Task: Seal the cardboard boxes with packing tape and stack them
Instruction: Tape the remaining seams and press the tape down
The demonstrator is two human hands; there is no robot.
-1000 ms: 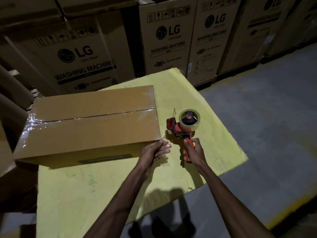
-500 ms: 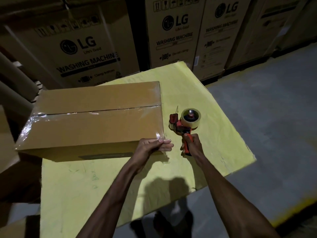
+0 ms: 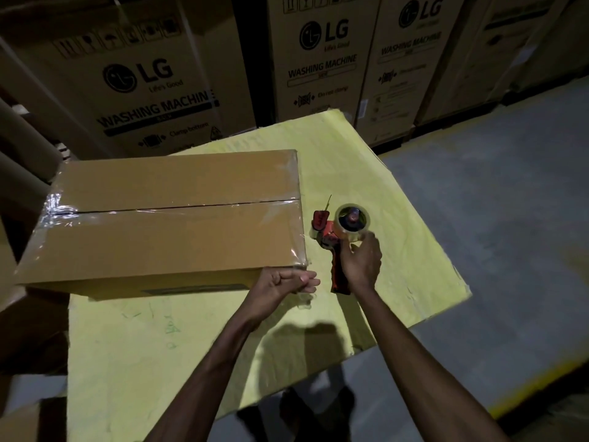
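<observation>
Taped cardboard box [image 3: 172, 218] flat beside upright red tape dispenser [image 3: 342, 237]

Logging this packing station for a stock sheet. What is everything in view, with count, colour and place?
cardboard box: one, brown, seam taped, on the table's left
tape dispenser: one, red, clear roll, on the table right of the box
table: one, yellow top, centre
washing machine cartons: at least four, brown, behind the table
cardboard tubes: a few, brown, far left
floor: grey, right
left hand: at the box's near right corner
right hand: holds the tape dispenser
</observation>
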